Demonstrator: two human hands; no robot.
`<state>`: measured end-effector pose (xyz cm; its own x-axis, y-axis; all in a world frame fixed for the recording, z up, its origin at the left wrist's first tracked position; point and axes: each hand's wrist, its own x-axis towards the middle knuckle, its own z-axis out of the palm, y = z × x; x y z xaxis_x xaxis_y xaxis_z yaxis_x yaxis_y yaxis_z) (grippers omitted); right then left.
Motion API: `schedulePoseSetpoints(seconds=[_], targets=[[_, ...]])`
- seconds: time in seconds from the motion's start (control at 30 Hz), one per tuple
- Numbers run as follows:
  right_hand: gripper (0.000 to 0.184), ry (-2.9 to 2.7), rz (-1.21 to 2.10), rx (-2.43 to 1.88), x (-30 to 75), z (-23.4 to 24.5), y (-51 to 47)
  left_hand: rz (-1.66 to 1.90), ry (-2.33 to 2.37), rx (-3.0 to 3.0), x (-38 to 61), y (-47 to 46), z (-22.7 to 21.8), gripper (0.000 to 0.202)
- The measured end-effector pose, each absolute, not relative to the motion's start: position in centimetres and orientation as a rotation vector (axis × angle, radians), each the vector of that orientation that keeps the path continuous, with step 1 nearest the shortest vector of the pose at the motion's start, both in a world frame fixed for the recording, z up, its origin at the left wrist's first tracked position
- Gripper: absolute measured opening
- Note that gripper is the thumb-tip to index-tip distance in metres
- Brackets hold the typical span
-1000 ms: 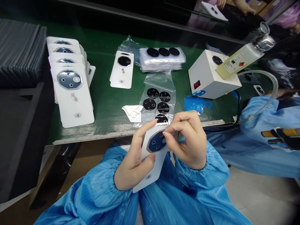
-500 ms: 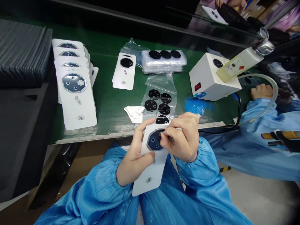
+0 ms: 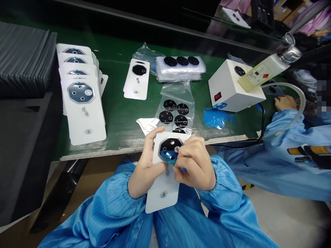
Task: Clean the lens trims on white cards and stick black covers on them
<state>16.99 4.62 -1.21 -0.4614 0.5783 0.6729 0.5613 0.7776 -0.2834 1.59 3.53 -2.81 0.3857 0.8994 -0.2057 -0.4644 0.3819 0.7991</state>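
My left hand is closed on the left edge of a white panel, with the thumb on its face. The panel is tilted over my lap and bears an octagonal dark window with ringed holes. Blue protective film covers the window's lower part, while the upper part shows bare black. At the window's lower right, my right hand pinches the film's edge; its fingers hide part of the window. Just beyond lies a clear plastic sheet with several black octagonal pieces.
Stacked white panels lie at left, near a row of dark grey sheets. Two white panels and bagged octagons lie farther back. A white box, a leaning bottle and crumpled blue film are right, near a co-worker's hand.
My right hand has moved down and slightly left across the window. Blue film that covered the window is lifted off its upper part, showing black underneath.
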Motion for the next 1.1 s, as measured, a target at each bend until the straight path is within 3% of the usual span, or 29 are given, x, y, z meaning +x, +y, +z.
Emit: schedulePoseSetpoints(seconds=[0.23,0.43,0.5,0.57,0.7,0.8,1.1], targets=[[0.008,-2.082,0.291,-0.792,17.5,-1.7,3.5,0.981,0.767,0.662,2.1,3.5,-2.0,0.066],[0.015,-1.912,0.538,-0.594,18.6,-2.3,2.4,1.036,0.865,0.741,2.1,4.7,-2.5,0.066],[0.019,-1.763,0.483,-0.732,20.1,-3.0,2.8,0.954,0.895,0.675,2.3,5.1,-2.3,0.068],[0.020,-1.590,0.307,-1.137,22.6,-4.0,3.8,0.835,0.868,0.594,2.9,5.4,-1.8,0.072],[0.007,-1.414,0.103,-1.557,27.8,-6.3,7.2,0.799,0.706,0.550,5.2,5.5,-1.0,0.079],[0.003,-1.410,0.013,-1.738,29.5,-7.7,9.0,0.798,0.591,0.573,7.6,5.6,-0.7,0.080],[0.014,-1.438,-0.179,-1.951,29.4,-8.9,8.7,0.685,0.410,0.641,10.3,3.6,1.2,0.076]])
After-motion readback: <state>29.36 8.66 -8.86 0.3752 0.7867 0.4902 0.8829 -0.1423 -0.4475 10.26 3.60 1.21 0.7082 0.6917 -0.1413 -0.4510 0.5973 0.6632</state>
